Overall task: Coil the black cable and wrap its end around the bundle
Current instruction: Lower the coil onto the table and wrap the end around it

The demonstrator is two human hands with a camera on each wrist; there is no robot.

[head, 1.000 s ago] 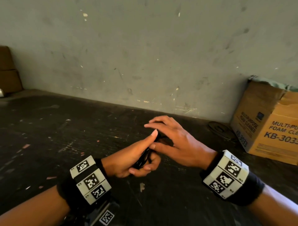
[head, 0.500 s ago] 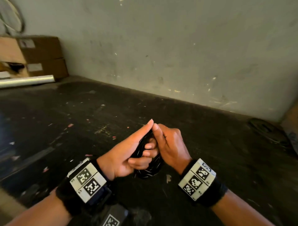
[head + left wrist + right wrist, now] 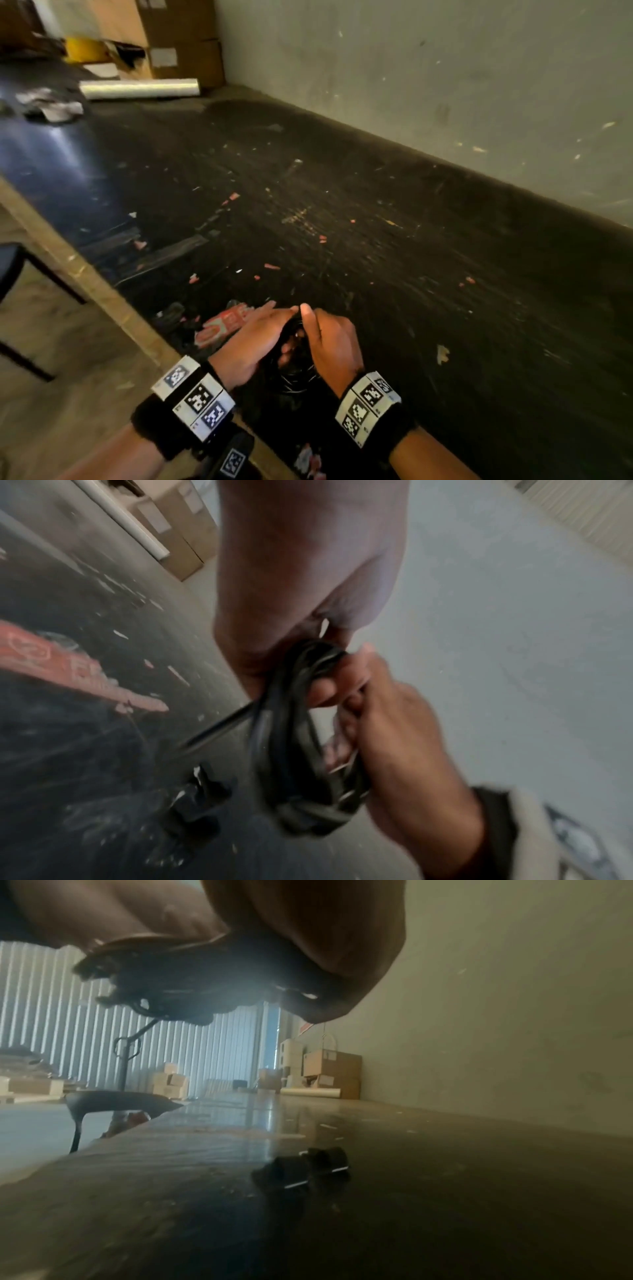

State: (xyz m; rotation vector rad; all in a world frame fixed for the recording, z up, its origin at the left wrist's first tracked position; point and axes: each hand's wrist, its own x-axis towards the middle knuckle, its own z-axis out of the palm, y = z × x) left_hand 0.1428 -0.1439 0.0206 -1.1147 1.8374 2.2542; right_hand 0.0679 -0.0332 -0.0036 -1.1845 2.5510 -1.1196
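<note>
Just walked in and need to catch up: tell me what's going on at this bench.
A person is bundling a black cable over a dark, littered worktop. Both hands grip the coiled loops, the left hand and right hand close together. A loose strand sticks out of the coil toward the worktop, so the end doesn't look fully wrapped yet.

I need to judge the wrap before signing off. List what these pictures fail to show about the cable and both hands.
- Head view: the black cable is mostly covered by the left hand and right hand; wrap turns cannot be counted.
- Left wrist view: motion blur smears the coils; a strand leaves toward the table, its tip lost in blur.
- Right wrist view: backlight leaves the bundle a silhouette under the hand.
- The small black object on the table is too blurred to identify.
</note>
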